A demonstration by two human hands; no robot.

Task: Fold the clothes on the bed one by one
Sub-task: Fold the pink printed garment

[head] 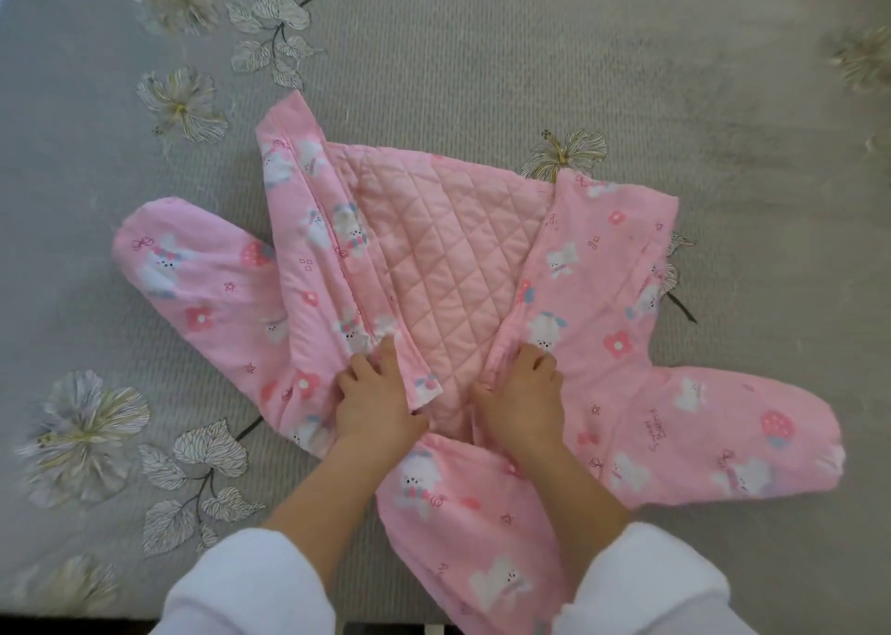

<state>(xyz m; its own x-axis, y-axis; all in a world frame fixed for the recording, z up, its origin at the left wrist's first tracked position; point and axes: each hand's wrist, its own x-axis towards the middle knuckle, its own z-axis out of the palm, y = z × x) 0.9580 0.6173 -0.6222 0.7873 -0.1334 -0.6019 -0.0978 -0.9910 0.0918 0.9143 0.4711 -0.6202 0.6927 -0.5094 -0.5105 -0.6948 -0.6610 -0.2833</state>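
Both hands are down on the cloth near the collar. The left hand (pixel 378 400) has its fingers curled over the edge of the front panel (pixel 318 258) on its side, and the right hand (pixel 523 393) is bunched into the edge of the opposite panel (pixel 593 297), creases fanning out from its knuckles. That's a tight, narrow pinch on both sides, each holding fabric. The thing held is a pink padded jacket (pixel 622 345) with a bunny and flower print. It lies open on the grey flowered bed (pixel 482 46) with the quilted lining (pixel 443 249) showing between the two panels. One sleeve (pixel 193 287) is thrown out to the person's left and the other sleeve (pixel 713 422) to the right, both flat on the bedspread. What looks like the hood (pixel 458 514) trails toward the person, between the white cuffs (pixel 250 581). I read this as the opening of the fold: the fronts are being lined up, with nothing folded over yet. The next move calls for drawing the two edges together over the lining so they meet down the middle, then smoothing them flat. After that the sleeves want bringing in across the body. No other garment is in view, so this one is the job at hand.
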